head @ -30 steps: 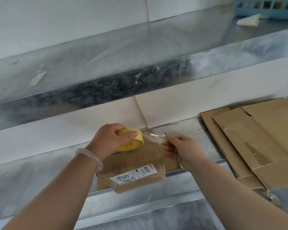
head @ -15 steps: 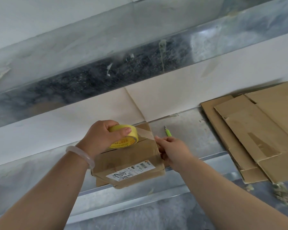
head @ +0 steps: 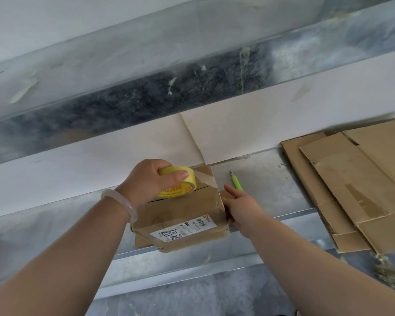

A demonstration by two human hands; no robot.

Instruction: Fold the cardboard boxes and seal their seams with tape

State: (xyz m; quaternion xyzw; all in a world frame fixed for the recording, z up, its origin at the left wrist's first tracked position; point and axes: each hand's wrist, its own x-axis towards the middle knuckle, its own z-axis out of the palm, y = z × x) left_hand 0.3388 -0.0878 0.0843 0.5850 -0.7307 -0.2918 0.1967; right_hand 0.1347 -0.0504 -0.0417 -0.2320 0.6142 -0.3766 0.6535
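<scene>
A small folded cardboard box (head: 183, 210) with a white shipping label lies on the metal shelf (head: 267, 185), on top of another flat piece of cardboard. My left hand (head: 146, 181) grips a yellow tape roll (head: 178, 185) held against the box's top near its far edge. A clear strip of tape (head: 205, 179) runs from the roll across the top to the right edge. My right hand (head: 240, 208) presses flat against the box's right side, where the tape goes down.
A green utility knife (head: 236, 181) lies on the shelf just right of the box. A stack of flattened cardboard boxes (head: 360, 188) fills the right end of the shelf. A second metal shelf runs above, with a white wall behind.
My right hand drew the tape end from mid-air down over the box's right edge and now presses it to the side. The green knife came into sight. The camera tilted.
</scene>
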